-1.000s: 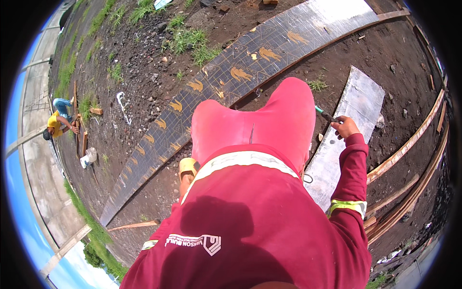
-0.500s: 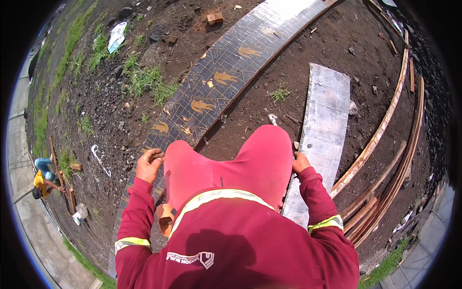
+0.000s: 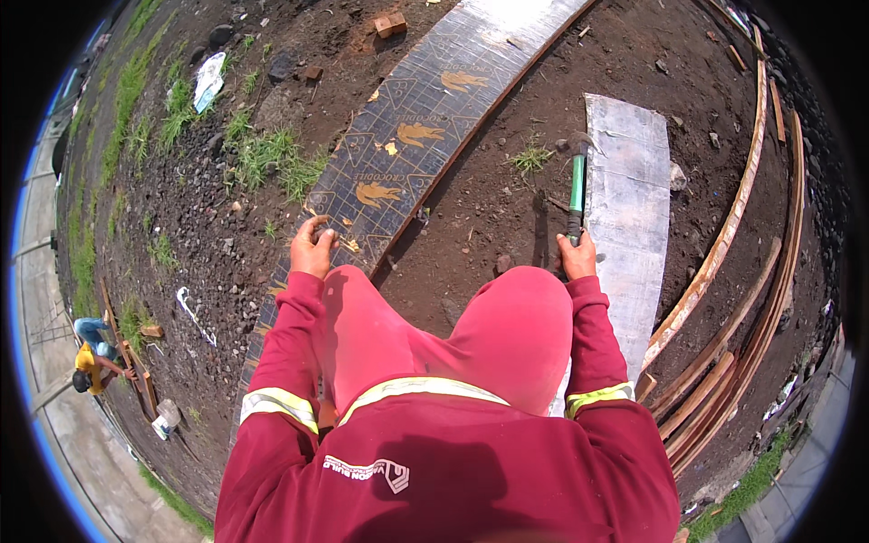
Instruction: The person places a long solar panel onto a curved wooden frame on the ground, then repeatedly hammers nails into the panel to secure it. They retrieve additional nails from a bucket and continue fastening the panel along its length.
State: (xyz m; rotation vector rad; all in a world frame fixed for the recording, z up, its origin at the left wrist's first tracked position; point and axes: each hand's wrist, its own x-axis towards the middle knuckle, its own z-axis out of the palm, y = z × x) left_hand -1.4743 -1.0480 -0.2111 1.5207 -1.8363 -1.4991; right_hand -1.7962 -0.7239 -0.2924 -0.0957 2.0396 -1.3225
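My right hand (image 3: 577,255) is closed around the dark grip of a hammer (image 3: 577,185) with a green handle. The hammer points away from me, its head at the far end by the left edge of a grey, weathered panel (image 3: 626,190). Over the near part of a long black-faced plywood board (image 3: 412,149) with yellow printing, my left hand (image 3: 314,248) has its thumb and fingers curled together. Whatever it may pinch is too small to make out. Small pale scraps lie on the board beside it.
Long timber strips (image 3: 724,244) and shorter wood pieces (image 3: 692,398) lie at the right. A brick (image 3: 390,24) and a white plastic scrap (image 3: 209,81) lie far left among stones and grass. Another person (image 3: 93,357) crouches at far left beside timber.
My right hand has swung forward, bringing the hammer into view beside the grey panel. The left hand has moved forward and right over the plywood board. My view has shifted slightly.
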